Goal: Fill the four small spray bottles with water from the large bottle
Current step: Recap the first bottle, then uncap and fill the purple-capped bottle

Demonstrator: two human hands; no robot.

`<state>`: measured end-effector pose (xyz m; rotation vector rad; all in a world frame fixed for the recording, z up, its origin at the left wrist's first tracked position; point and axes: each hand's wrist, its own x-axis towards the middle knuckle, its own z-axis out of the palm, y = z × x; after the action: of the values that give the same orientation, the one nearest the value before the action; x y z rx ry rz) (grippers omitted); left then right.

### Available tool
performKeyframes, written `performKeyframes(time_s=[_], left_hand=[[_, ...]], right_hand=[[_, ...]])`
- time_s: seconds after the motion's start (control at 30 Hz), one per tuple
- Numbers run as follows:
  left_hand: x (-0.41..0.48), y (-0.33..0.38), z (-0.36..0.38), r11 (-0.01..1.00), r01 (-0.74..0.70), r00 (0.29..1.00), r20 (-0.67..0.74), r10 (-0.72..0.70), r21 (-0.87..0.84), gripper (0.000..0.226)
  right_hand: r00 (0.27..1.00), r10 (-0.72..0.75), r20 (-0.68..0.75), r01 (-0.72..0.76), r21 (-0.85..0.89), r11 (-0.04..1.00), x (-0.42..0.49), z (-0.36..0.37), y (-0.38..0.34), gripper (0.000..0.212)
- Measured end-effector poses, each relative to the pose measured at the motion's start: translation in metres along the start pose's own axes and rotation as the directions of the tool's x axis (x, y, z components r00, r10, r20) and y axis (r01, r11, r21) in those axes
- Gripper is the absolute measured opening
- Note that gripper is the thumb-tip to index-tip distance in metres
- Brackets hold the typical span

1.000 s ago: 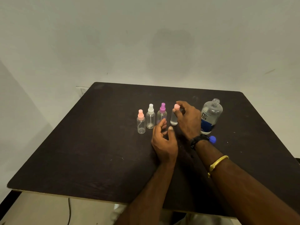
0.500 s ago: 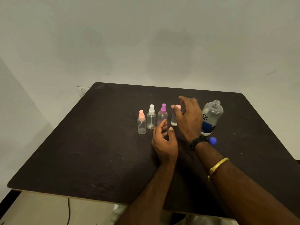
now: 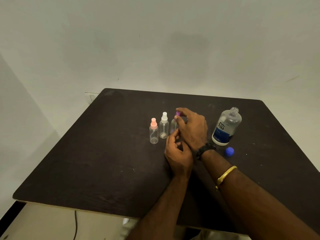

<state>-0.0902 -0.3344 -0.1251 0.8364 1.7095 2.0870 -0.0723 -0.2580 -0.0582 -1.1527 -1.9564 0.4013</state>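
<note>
While clear plastic, purple-capped bottle (image 3: 173, 126) stands gripped.

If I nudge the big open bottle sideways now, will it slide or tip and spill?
The large bottle stands upright, tall for its base, so a push near the neck would probably tip it rather than slide it. Its blue cap lies on the table, so any water inside could spill. The clear plastic looks smooth, possibly slippery.

Plain bare room, dark table (image 3: 103, 153) against blank off-white wall (image 3: 155, 49), kind of place unclear
</note>
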Motion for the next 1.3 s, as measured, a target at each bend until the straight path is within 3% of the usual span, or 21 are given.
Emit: performKeyframes(time_s=[0.47,0.57,0.73,1.0,1.3], left_hand=[[-0.001,0.007,0.0,0.998,-0.018,1.0,-0.005,0.018,0.063,0.05],[-0.001,0.007,0.0,0.994,-0.053,0.997,0.054,0.048,0.099,0.063],[-0.002,0.008,-0.001,0.983,-0.14,0.977,0.178,0.118,0.115,0.067],[-0.003,0.006,0.003,0.975,-0.19,0.948,0.278,0.153,0.112,0.039],[-0.005,0.006,0.004,0.954,-0.23,0.917,0.37,0.147,0.193,0.035]], right_hand=[[0.993,-0.056,-0.106,0.063,0.059,0.996,-0.009,-0.033,0.016,0.035],[0.992,-0.084,-0.097,0.088,0.043,0.995,-0.017,-0.045,0.024,0.035],[0.989,-0.108,-0.102,0.111,0.02,0.994,-0.036,-0.059,0.034,0.033],[0.99,-0.112,-0.086,0.116,0.043,0.992,-0.057,-0.072,0.049,0.031],[0.996,-0.016,-0.088,0.026,0.115,0.993,-0.057,-0.069,0.047,0.037]])
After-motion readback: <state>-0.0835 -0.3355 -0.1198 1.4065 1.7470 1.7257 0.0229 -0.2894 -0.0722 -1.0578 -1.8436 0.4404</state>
